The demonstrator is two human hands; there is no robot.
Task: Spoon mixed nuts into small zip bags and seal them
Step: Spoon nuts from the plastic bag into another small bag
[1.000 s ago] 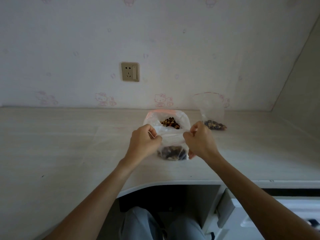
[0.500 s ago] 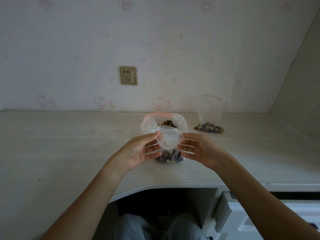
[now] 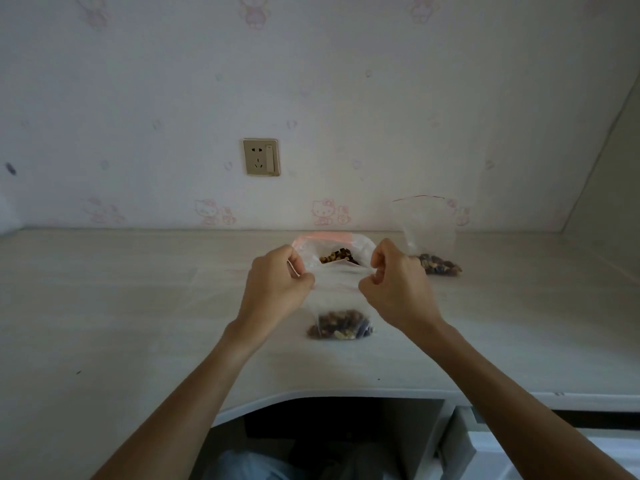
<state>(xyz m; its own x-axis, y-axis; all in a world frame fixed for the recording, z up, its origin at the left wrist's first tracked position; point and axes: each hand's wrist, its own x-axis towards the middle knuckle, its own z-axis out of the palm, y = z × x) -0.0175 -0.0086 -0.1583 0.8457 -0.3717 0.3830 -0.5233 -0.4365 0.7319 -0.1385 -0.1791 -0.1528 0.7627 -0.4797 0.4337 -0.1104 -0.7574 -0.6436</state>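
Nearest the camera, a person's knees (image 3: pixel 263 462) show in the dark gap under the pale wood-grain tabletop (image 3: pixel 121 306), with a white drawer unit (image 3: pixel 519 448) to the right. Two bare forearms reach forward over the curved front edge. At the middle of the tabletop stands a small clear zip bag (image 3: pixel 337 306), its base resting on the surface and holding a shallow layer of dark and tan mixed nuts (image 3: pixel 341 328). The upper part is thin, crinkled and see-through, rising to a mouth edged with a faint red line. The left hand (image 3: pixel 277 289) has its grip clenched on the left end of that top edge, fingers curled and pinching the plastic; the right hand (image 3: pixel 398 285) pinches the right end the same way, and the edge is stretched taut between them. Whether the zip is pressed closed cannot be told. Just behind, touching or nearly so, a larger bag (image 3: pixel 332 247) with a pink band at its mouth stands open, showing brown nuts inside. Farther right, a second small bag (image 3: pixel 431 237) stands upright near the wall with nuts at its bottom. A beige wall socket (image 3: pixel 261 157) sits on the cartoon-cat wallpaper (image 3: pixel 346 98) beyond.
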